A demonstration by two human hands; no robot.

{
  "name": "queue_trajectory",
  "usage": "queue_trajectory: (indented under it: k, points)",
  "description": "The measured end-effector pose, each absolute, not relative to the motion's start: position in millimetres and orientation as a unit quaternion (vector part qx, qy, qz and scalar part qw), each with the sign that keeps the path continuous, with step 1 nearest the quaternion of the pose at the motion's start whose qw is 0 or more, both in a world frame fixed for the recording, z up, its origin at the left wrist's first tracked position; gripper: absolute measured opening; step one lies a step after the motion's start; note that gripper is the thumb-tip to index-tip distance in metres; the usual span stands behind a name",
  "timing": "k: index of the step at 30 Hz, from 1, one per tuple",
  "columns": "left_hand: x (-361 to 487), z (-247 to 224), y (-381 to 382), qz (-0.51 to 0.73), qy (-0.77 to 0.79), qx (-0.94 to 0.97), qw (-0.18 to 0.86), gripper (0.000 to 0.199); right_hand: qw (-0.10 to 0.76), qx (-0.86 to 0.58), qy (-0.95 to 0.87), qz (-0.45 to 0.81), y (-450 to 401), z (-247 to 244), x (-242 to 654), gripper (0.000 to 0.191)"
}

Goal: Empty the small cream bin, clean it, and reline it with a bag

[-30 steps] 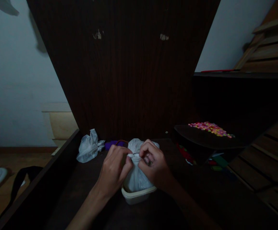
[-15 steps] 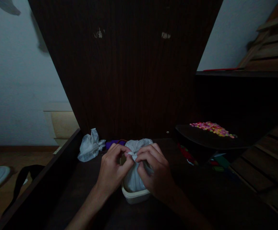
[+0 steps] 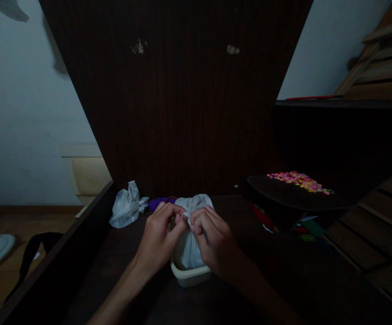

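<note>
A white plastic bag [image 3: 189, 250] sits inside a pale rounded container [image 3: 191, 277] on the dark wooden surface. Its gathered top, which looks twisted or knotted, is pinched by my left hand [image 3: 162, 232] between thumb and fingers. From the other side my right hand [image 3: 218, 237] grips the same gathered part with curled fingers. Behind the hands the loose upper part of the bag [image 3: 197, 201] spreads out. What is inside the bag is hidden, and my hands cover part of the container.
Another tied plastic bag [image 3: 126, 207] lies at the back left, beside a purple object [image 3: 158, 203]. A tall dark panel [image 3: 189, 113] rises behind. To the right, a curved shelf [image 3: 270, 192] bears small colourful pieces [image 3: 300, 181]. A raised side board [image 3: 60, 248] edges the left.
My right hand's fingers have curled in more and moved slightly left, closer to my left hand at the bag's gathered top. The container has barely moved.
</note>
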State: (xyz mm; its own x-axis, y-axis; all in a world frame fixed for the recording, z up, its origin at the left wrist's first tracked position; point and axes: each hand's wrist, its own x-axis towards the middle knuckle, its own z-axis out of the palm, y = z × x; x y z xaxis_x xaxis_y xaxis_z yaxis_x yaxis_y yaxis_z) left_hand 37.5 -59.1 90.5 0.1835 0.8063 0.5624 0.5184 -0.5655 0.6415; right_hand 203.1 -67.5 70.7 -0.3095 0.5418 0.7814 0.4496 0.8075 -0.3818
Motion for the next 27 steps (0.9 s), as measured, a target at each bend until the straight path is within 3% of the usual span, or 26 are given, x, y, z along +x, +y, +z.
queue_trajectory:
  k: [6,14,22,27]
  points:
    - [30.7,89.8,-53.1,0.469,0.450,0.742,0.164,0.020,0.496,-0.269,-0.810,0.161,-68.4,71.8,215.5,0.028]
    - [44.2,93.0,-63.6,0.483,0.475,0.721,0.142,0.013,0.488,-0.344,-0.802,0.024,-69.2,76.4,205.9,0.019]
    - [28.7,90.3,-51.2,0.465,0.465,0.733,0.176,0.022,0.471,-0.339,-0.798,0.165,-76.0,79.5,215.8,0.018]
    - [34.9,92.4,-55.4,0.465,0.472,0.727,0.179,0.017,0.504,-0.360,-0.780,0.083,-71.4,82.6,211.7,0.023]
